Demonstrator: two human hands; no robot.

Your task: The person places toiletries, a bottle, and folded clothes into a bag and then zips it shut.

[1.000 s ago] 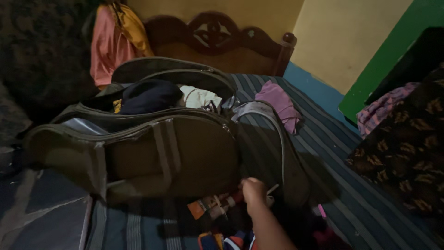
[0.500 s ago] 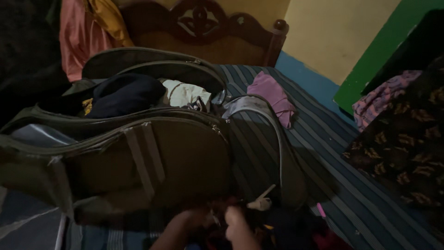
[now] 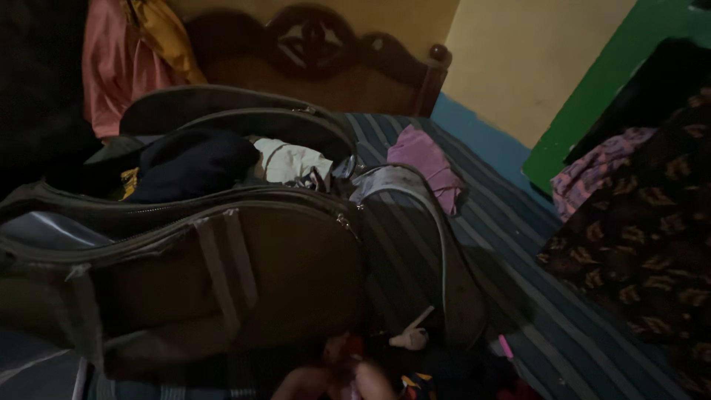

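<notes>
1. Your hands sit bunched together at the bottom edge, on dark, colourful clothes; their grip cannot be made out.
2. Just beyond them stands the open olive bag.
3. Farther off lies a pink cloth on the striped bed.

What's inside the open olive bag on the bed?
The olive bag lies unzipped. In its opening show a dark navy garment, a white cloth and a bit of yellow fabric. Whatever lies beneath them is covered and too dark to tell.
</notes>
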